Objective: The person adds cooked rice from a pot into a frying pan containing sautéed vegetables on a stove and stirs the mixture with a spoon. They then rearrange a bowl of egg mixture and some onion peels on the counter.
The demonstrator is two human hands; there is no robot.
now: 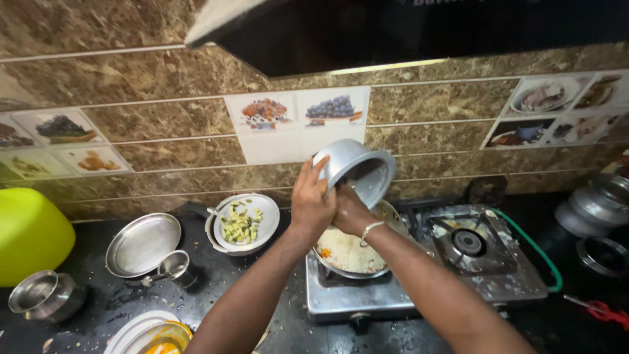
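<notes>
My left hand (310,203) grips the outside of a small steel pot (356,170), which is tipped on its side with its mouth facing the camera. My right hand (350,211) sits just below the pot's rim, reaching toward its inside; its fingers are partly hidden. Under both hands a wide steel pan (347,252) holding pale rice-like food rests on the left burner of a two-burner steel stove (393,288).
A plate of chopped green vegetable pieces (241,224) sits left of the stove on a bowl. A steel lid (143,244), a small cup (173,265), a steel pot (42,295) and a yellow-green container (29,233) lie further left. The right burner (468,242) is bare. Steel vessels (593,210) stand at right.
</notes>
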